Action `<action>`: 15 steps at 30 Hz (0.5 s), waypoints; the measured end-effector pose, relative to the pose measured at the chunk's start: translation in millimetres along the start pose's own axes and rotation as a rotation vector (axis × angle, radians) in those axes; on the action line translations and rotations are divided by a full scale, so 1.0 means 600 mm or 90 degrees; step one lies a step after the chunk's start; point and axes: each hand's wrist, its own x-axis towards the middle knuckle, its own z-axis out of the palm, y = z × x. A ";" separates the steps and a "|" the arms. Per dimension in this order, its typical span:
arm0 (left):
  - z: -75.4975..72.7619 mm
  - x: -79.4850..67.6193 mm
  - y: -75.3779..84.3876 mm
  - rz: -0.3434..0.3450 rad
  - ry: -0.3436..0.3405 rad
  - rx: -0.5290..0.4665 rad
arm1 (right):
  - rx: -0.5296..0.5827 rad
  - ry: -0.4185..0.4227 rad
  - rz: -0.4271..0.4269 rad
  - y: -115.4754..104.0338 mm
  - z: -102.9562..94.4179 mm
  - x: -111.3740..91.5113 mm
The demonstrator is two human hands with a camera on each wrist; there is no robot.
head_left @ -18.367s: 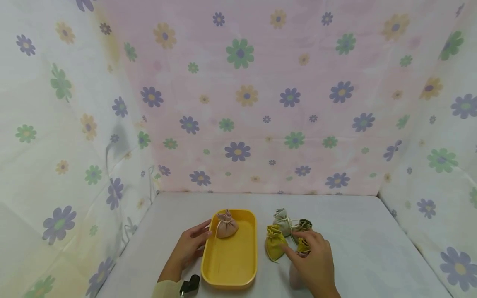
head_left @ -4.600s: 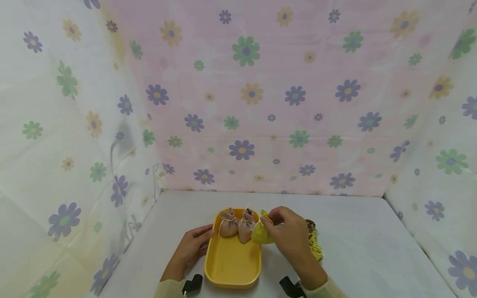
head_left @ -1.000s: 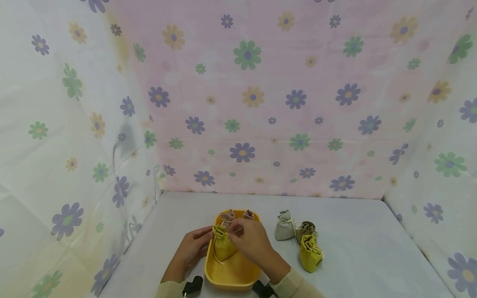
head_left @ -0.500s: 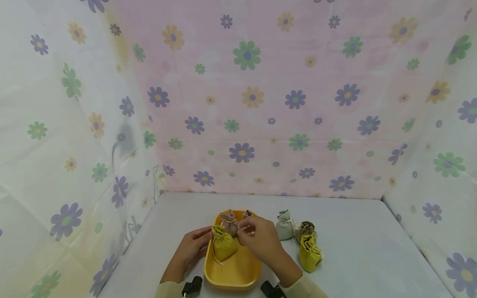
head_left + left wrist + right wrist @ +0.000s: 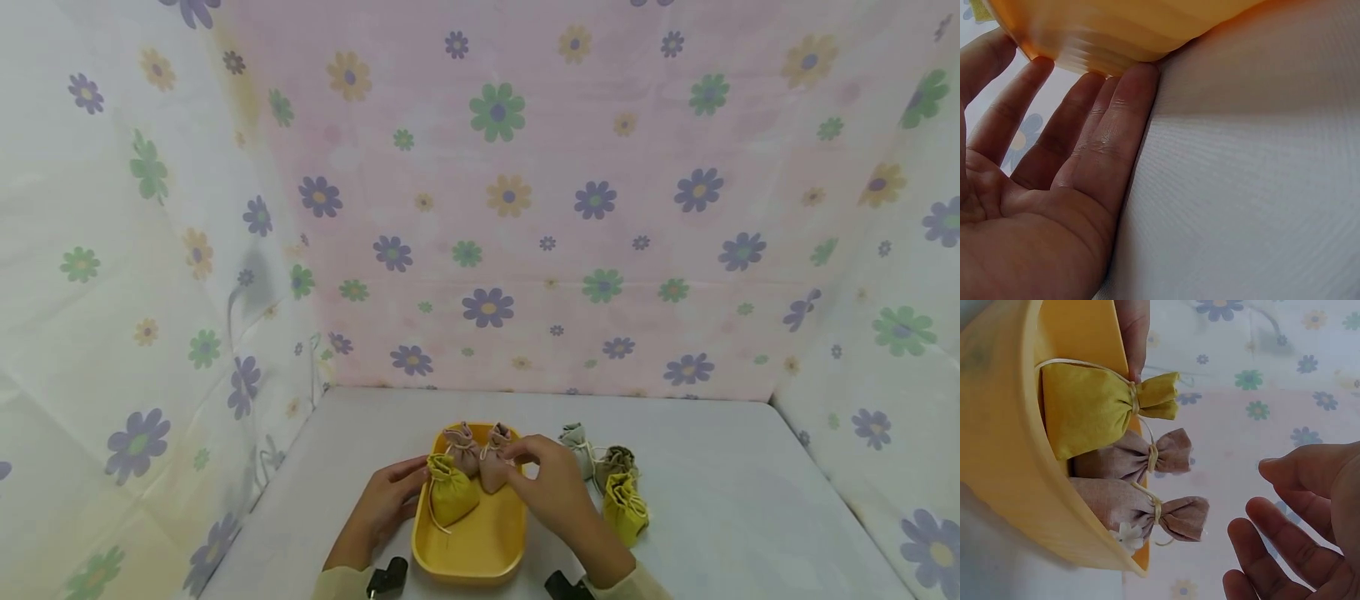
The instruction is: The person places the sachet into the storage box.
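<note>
Yellow tray, two o'clock: my right hand hovers with thumb and fingers spread, pinching nothing, just beside the right mauve pouch.
Nine o'clock wall: my left hand rests straight fingers against the outside, touching it without gripping.
Pouches inside: the right mauve pouch sits near one o'clock, the left mauve pouch near twelve, the yellow pouch at nine.
Pouches outside: the grey pouch stands past two o'clock, the brown pouch beyond it, the second yellow pouch at three, all on the white table.
Count: three in, three out; I judge the loading half done.
Twelve o'clock, far back: flowered cloth.
</note>
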 end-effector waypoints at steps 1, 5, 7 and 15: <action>0.001 0.000 0.000 0.000 -0.001 0.000 | 0.002 0.007 -0.001 0.001 -0.002 -0.001; 0.003 -0.001 0.001 0.002 0.000 0.002 | -0.026 0.041 -0.017 0.003 -0.010 -0.006; 0.003 -0.001 0.002 0.002 0.002 0.003 | -0.041 0.051 -0.017 0.004 -0.014 -0.008; 0.001 -0.002 0.001 0.006 -0.003 0.000 | -0.083 0.023 -0.019 0.017 -0.031 -0.018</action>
